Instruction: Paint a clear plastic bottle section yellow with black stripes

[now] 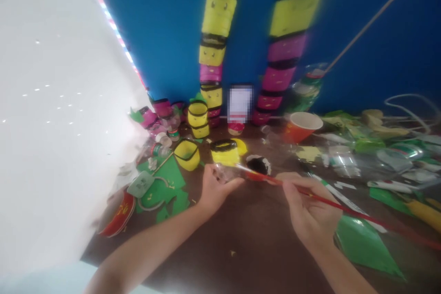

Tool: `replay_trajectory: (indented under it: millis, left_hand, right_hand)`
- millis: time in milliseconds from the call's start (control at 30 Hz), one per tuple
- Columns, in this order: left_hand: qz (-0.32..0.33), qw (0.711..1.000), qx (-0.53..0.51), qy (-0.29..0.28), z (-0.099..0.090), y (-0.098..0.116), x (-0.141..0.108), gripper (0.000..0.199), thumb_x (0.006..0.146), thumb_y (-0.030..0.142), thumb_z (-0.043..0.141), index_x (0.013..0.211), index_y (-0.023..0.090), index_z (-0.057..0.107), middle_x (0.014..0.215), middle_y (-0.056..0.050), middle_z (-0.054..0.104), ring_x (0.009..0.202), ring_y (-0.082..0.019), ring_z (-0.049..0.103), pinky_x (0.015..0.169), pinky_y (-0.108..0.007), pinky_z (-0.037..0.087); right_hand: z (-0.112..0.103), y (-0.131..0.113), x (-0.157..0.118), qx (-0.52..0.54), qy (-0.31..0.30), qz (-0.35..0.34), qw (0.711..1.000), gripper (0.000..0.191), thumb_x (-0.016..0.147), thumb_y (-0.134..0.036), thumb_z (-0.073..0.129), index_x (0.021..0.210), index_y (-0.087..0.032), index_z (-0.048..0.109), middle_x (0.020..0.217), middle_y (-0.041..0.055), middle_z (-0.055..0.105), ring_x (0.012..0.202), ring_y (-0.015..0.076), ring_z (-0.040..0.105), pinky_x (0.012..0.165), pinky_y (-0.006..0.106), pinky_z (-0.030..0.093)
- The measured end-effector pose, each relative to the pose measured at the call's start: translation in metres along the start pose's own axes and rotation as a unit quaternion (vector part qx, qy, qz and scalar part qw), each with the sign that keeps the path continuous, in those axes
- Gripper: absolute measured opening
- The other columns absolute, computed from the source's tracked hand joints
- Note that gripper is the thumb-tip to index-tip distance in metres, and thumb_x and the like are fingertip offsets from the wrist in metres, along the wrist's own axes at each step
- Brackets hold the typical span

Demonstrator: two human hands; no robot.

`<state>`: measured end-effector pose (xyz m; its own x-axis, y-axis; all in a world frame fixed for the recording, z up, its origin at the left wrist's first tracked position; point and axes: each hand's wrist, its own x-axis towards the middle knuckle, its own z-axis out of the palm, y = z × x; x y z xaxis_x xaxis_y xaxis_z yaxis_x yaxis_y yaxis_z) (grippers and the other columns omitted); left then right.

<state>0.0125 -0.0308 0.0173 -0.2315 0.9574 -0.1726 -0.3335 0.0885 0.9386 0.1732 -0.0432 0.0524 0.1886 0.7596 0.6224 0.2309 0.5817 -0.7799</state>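
My left hand (213, 189) is closed around the clear lower part of a small plastic cup (225, 152), whose upper band is yellow with a black rim. My right hand (310, 206) grips a long red paintbrush (303, 189) between thumb and fingers. The brush's pale tip reaches the right side of the yellow band; whether it touches I cannot tell. Just right of the cup sits a small pot (258, 165) with a dark inside and a white-smeared rim, partly behind the brush.
Painted yellow and pink stacks (212, 55) stand against the blue wall, beside a paper cup (303, 126). Left lie green sheet scraps (175, 179), a red bowl (119, 216) and a yellow cup (187, 155). Right are clear plastic pieces (344, 161) and a green sheet (367, 243).
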Motion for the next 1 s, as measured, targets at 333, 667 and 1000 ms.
replay_trajectory:
  millis: [333, 667, 1000]
  left_hand:
    - [-0.001, 1.0, -0.014, -0.003, -0.001, -0.002, 0.002, 0.058, 0.048, 0.022, 0.09, 0.084, 0.019, 0.046, 0.081, -0.001, 0.066, 0.084, -0.02, 0.068, 0.085, -0.037, 0.052]
    - [0.012, 1.0, 0.001, -0.004, 0.0, 0.0, -0.001, 0.055, 0.05, 0.02, 0.089, 0.08, 0.02, 0.043, 0.078, 0.002, 0.063, 0.08, -0.017, 0.067, 0.081, -0.034, 0.053]
    - [0.006, 1.0, -0.009, 0.0, 0.0, -0.001, 0.001, 0.054, 0.05, 0.018, 0.088, 0.081, 0.019, 0.044, 0.078, 0.001, 0.064, 0.08, -0.016, 0.067, 0.08, -0.032, 0.052]
  right_hand:
    - [-0.002, 0.004, -0.001, -0.007, -0.002, 0.025, 1.0, 0.005, 0.085, -0.025, 0.062, 0.081, -0.022, 0.063, 0.078, 0.0036, 0.069, 0.073, 0.0178, 0.068, 0.067, 0.031, 0.057]
    - [0.001, -0.009, 0.003, 0.032, -0.093, 0.017, 0.995, 0.012, 0.081, -0.012, 0.061, 0.08, -0.023, 0.066, 0.079, 0.0018, 0.071, 0.074, 0.0153, 0.068, 0.069, 0.027, 0.056]
    - [-0.002, -0.001, 0.001, 0.041, -0.071, 0.015, 0.997, 0.01, 0.082, -0.014, 0.061, 0.079, -0.023, 0.065, 0.079, 0.0027, 0.07, 0.075, 0.017, 0.067, 0.07, 0.03, 0.055]
